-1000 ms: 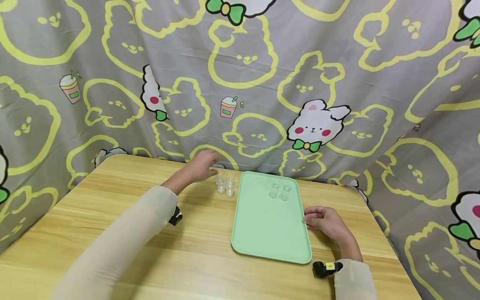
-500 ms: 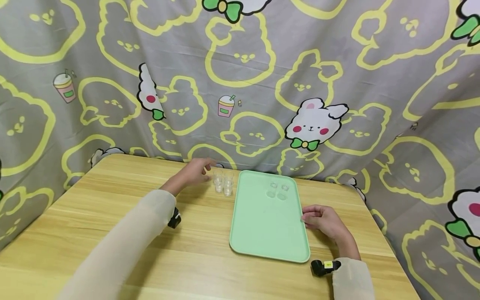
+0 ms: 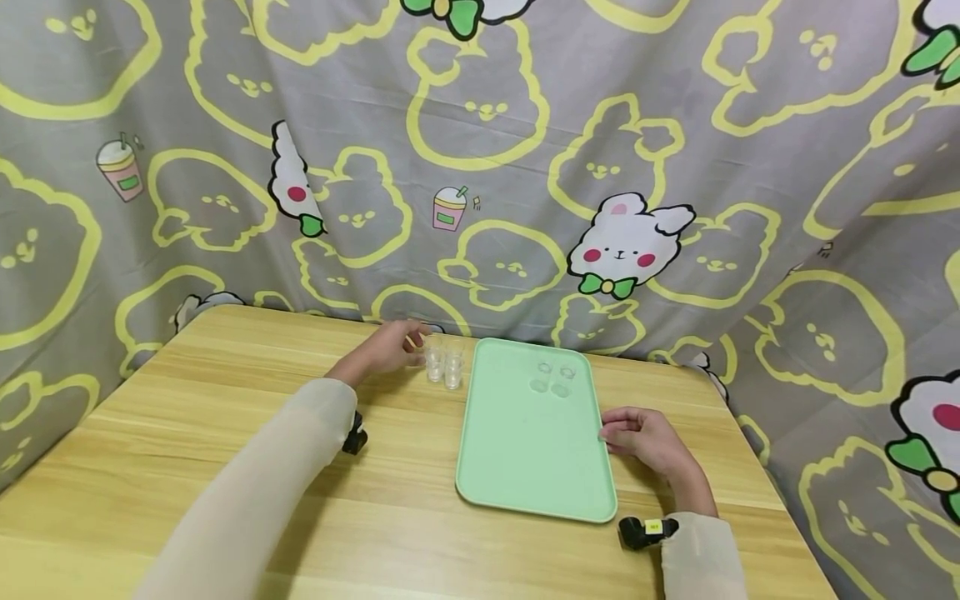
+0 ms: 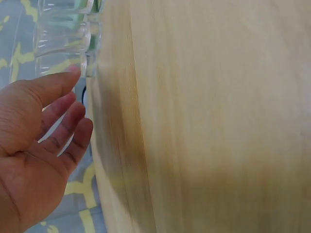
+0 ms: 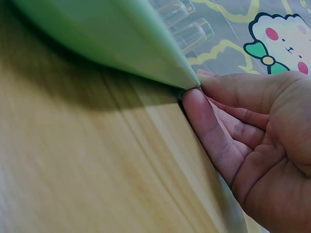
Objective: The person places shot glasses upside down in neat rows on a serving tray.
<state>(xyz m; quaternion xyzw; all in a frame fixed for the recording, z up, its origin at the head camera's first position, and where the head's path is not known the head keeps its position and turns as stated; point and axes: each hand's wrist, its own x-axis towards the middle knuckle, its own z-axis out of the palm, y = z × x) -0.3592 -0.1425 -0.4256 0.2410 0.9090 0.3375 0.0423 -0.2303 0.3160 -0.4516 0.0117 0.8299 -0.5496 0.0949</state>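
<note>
My left hand (image 3: 392,346) is at the left of a cluster of several small clear glasses (image 3: 453,371), which stand upright on the table beside the tray. In the left wrist view, one fingertip is right at the nearest glass (image 4: 53,65), while the other fingers curve loosely with nothing between them. A light green rectangular tray (image 3: 532,450) lies in front of me. Two more small clear glasses (image 3: 567,379) stand on its far part. My right hand (image 3: 651,442) pinches the tray's right edge between thumb and finger, seen close in the right wrist view (image 5: 262,141).
The wooden table (image 3: 225,400) extends to the left and in front of the tray. A grey patterned curtain (image 3: 510,192) hangs along the table's far edge and at the sides. Black wrist cameras (image 3: 641,533) are strapped at both sleeves.
My left hand first drew back and down from above the glasses to their left side, then moved slightly closer to them. My right hand stays on the tray's edge. The view shifted slightly.
</note>
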